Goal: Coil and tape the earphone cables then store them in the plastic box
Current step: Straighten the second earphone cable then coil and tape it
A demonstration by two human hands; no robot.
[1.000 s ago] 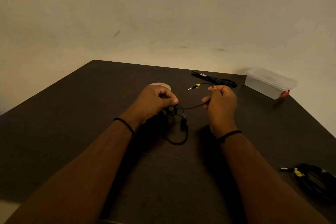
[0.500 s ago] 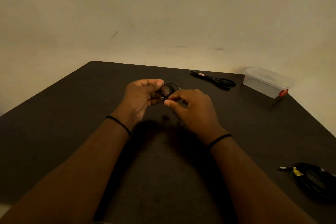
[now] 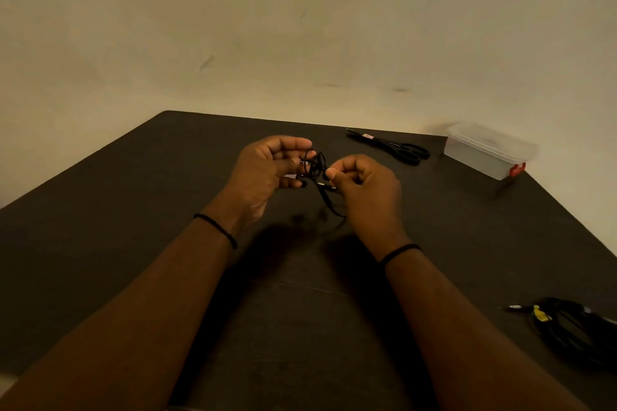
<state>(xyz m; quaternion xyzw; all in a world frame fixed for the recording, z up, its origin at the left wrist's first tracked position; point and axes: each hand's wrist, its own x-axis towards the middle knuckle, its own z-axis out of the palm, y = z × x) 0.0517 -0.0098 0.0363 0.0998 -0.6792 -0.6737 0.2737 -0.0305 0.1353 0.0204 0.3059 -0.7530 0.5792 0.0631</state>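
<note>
Everything's dim and yellowish here. The earphone cable [image 3: 317, 167] between my hands is plain black, with a tiny gold glint on the plug near the middle of the frame. The worktop [image 3: 133, 210] is flat dark brown, the wall [image 3: 300, 27] behind it plain beige with some faint smudges. Upper right: black scissors [image 3: 394, 147] with a small red and white label, and a clear frosty plastic box [image 3: 484, 153] with a red clip. Lower right, another black cable bundle [image 3: 574, 327] with a yellow tag. Black bands on both my wrists.
</note>
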